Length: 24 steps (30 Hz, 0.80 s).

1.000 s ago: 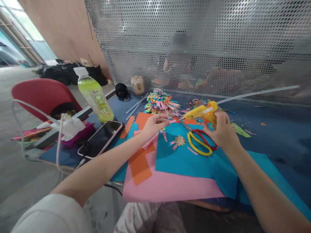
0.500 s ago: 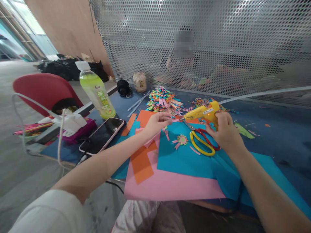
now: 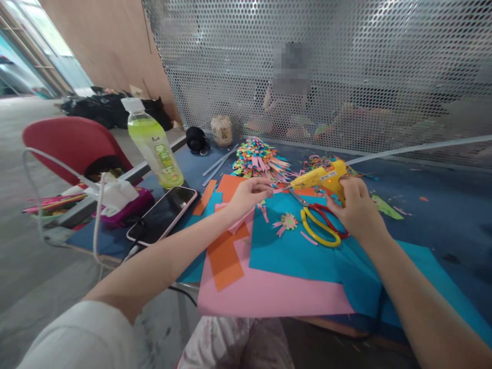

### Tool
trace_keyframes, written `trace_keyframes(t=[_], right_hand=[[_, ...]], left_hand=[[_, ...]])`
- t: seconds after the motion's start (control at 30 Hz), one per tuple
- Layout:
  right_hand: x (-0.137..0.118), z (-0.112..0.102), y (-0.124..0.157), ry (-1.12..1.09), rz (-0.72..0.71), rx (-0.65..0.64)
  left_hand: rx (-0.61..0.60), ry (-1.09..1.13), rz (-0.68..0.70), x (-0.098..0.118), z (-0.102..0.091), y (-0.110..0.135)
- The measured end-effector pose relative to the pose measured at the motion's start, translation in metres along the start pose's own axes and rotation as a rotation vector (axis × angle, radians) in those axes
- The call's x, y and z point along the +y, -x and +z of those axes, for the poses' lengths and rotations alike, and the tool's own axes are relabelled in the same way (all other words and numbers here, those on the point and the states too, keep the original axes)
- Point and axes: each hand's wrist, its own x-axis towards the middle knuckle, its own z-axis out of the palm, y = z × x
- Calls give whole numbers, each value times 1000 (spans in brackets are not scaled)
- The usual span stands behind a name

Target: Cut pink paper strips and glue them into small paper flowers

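Observation:
My right hand (image 3: 356, 210) is wrapped round the handle of a yellow glue gun (image 3: 320, 177), whose nozzle points left. My left hand (image 3: 248, 195) pinches a small pink paper strip (image 3: 277, 190) right at the nozzle tip. Both hover over a blue paper sheet (image 3: 292, 251). Yellow and red scissors (image 3: 319, 223) lie on that sheet under my right hand. A small paper flower (image 3: 287, 221) rests beside the scissors.
A pile of coloured paper pieces (image 3: 255, 156) lies behind the hands. Pink (image 3: 269, 294) and orange (image 3: 223, 259) sheets lie toward me. At left are a phone (image 3: 163, 214), a green drink bottle (image 3: 151, 143) and a red chair (image 3: 69, 146). A person sits behind the perforated metal screen (image 3: 346, 66).
The view shifted slightly. My hands stay nearly still, with the strip held at the glue gun's nozzle throughout.

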Motion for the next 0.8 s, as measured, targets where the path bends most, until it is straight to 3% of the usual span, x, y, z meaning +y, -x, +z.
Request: trace_keyframes(t=[0.47,0.63,0.8], right_hand=[[1,1,1,-38,56,-31],[3,3,1,-47,-17,36],[5,6,0,-48,-63,97]], left_hand=[[-40,28,-7,-1,0,1],[-107,-13,-26,-2,-1,0],[-167,-123,95,-5,-5,-2]])
